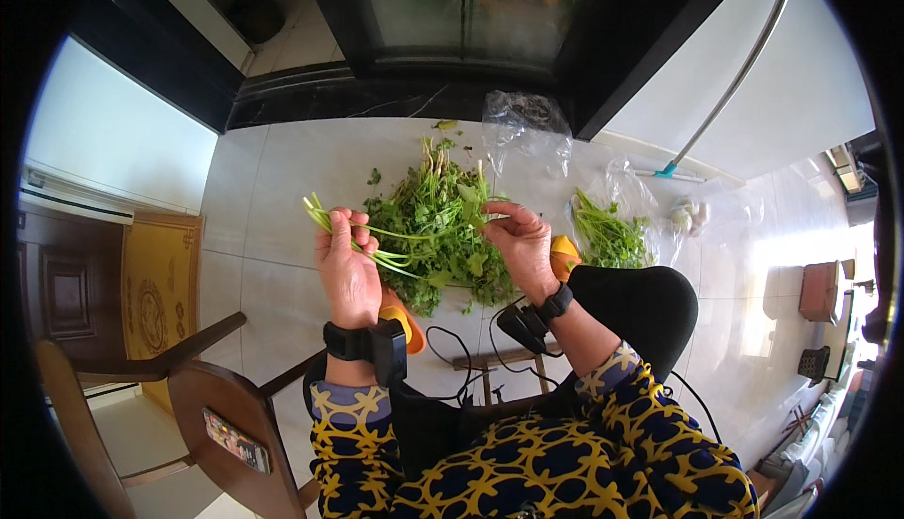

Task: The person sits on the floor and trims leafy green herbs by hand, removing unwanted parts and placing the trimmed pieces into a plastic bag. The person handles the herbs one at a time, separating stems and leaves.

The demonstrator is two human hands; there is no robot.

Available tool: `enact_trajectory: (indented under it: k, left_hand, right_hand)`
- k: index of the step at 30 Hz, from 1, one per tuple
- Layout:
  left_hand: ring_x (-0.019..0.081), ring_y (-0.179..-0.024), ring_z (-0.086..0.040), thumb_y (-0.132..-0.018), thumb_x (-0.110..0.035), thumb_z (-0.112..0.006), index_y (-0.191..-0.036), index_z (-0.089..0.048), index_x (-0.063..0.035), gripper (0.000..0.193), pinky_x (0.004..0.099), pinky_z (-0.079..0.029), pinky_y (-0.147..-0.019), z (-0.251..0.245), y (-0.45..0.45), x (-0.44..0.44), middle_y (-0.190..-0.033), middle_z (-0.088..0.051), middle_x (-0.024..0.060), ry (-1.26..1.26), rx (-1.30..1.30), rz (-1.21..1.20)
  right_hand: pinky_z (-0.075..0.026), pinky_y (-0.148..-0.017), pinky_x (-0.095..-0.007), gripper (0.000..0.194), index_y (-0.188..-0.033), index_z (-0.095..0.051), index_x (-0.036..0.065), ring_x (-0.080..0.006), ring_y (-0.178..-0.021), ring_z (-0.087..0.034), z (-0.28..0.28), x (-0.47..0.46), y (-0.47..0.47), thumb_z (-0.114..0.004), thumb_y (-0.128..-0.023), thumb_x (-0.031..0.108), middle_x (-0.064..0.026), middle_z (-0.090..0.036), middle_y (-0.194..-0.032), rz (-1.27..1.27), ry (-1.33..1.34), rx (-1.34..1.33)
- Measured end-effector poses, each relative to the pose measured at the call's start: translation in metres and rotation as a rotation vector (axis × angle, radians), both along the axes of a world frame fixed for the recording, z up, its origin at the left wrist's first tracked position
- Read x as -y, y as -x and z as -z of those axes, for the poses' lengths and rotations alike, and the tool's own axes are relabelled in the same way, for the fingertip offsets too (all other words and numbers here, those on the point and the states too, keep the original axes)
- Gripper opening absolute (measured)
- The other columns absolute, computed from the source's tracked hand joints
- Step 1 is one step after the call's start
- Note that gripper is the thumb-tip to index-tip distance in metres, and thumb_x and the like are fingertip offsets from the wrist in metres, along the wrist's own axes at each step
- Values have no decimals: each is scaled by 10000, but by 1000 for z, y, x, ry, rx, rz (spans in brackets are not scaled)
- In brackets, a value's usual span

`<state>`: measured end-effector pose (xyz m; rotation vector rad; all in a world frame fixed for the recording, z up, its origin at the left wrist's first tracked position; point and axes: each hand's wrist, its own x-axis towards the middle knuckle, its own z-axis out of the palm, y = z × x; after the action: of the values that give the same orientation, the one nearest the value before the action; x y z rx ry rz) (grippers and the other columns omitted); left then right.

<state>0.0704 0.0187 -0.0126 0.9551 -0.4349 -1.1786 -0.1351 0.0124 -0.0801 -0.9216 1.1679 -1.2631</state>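
Observation:
My left hand [349,257] is closed around a few thin green herb stems [387,259], their cut ends sticking out to the left and the rest reaching right over a leafy heap. My right hand [520,240] has its thumb and forefinger pinched at a green leaf [472,209] above the heap's right side. The big heap of leafy green herbs [427,236] lies on the tiled floor between and beyond both hands, with pale root ends at its far side. A smaller bunch of green herbs [609,231] lies to the right in a clear plastic bag.
A crumpled clear plastic bag [526,134] lies beyond the heap by the dark door sill. Bagged pale round items [685,216] and a squeegee or mop head [667,171] are at right. A wooden chair [233,385] bearing a phone [236,441] stands left. Black cables hang near my knees.

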Motion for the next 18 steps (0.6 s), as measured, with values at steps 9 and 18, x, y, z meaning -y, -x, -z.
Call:
enact_trajectory:
  k: [9,18]
  left_hand:
    - [79,-637,-412,-918,-235,-503,-878,-525,-77,165,225,-347,-565,-7,-12,1,-808,-534,24,-15,152,-139]
    - [71,-668,-386,-914,-259,-510,-897,-534,-80,181,224,-325,-583,-16,-24,-10,-831,-521,7,-47,215,-198]
  right_hand:
    - [-480,-647,-227,376,-1068,-574,16,-111,-712,-600,85,11,39,-552,-712,-101,-64,-608,-930,193,-50,-226]
    - [-466,-816,-381,401,-1033,-610,19,-350,-910,-583,191,8,48,-619,-660,164,-196,-618,-967,-74,-244,-991]
